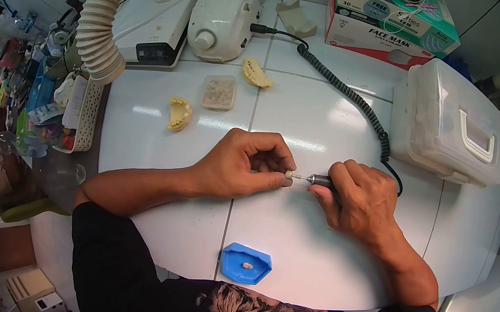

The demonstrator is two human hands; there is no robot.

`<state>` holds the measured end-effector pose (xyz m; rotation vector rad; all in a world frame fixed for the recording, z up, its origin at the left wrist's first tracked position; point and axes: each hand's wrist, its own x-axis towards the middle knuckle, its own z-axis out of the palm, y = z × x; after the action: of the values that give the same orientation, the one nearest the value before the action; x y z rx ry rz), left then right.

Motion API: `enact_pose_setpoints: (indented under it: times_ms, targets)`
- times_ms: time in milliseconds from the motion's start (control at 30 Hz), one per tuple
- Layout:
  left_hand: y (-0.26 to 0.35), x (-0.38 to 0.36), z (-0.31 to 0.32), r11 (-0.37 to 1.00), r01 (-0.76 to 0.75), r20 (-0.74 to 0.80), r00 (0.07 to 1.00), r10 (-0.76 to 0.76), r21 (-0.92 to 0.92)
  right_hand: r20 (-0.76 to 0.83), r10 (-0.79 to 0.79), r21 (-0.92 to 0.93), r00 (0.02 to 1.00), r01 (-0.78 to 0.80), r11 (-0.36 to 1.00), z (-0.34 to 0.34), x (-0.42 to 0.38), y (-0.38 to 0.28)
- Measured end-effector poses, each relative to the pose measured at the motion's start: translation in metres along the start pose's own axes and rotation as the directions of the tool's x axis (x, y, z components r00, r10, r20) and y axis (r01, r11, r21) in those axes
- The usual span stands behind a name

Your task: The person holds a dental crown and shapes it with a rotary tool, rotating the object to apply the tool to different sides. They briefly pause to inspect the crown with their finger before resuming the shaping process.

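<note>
My left hand pinches a small pale tooth-like piece between thumb and fingertips. Wrapped round a dark rotary handpiece is my right hand. The handpiece's thin metal bit points left and meets the small piece, or comes very close to it. Below the hands, near the table's front edge, a blue tray holds another small tooth-like piece. Two yellowish dental casts, one at the left and one farther back, lie beyond my left hand.
A coiled black cord runs from the white control unit towards the handpiece. A ribbed hose arches at the back left. Near the casts sits a small clear box. Mask boxes and a lidded plastic case stand right. Someone sits far left.
</note>
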<state>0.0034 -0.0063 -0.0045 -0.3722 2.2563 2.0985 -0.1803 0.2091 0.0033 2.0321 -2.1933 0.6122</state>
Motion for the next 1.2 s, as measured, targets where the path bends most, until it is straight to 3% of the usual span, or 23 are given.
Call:
enact_pose_setpoints:
  times_ms: [1200]
  targets:
    - [-0.0032, 0.0004, 0.0016, 0.997, -0.031, -0.037, 0.999, 0.033, 0.065, 0.043, 0.025, -0.034, 0.999, -0.023, 0.999, 0.0005, 0.0004, -0.0049]
